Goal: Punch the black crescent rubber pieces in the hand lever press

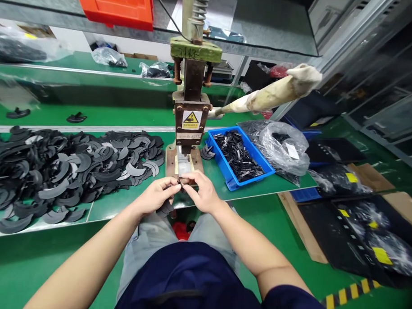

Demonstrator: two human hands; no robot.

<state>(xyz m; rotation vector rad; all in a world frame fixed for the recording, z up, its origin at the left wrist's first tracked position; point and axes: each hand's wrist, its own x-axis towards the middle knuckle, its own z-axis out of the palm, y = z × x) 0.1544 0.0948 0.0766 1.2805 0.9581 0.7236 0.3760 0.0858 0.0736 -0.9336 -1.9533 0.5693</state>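
In the head view, my left hand (156, 194) and my right hand (203, 191) meet at the front of a hand press (192, 121). My left fingers are closed on a black curved plastic piece (165, 209), which hangs partly hidden below them. Fingertips of both hands pinch together at a small black part (180, 185), possibly a clip; its shape is mostly covered. Just beyond the fingertips is the press's pale fixture (184, 165), under the ram.
Left of the press lies a large heap of black curved pieces (74, 168). A blue bin (231, 183) of narrow black clips (238, 154) stands right, beside a clear plastic bag (283, 145). The press's wrapped lever (274, 94) juts right. An orange bin (120, 11) sits overhead.
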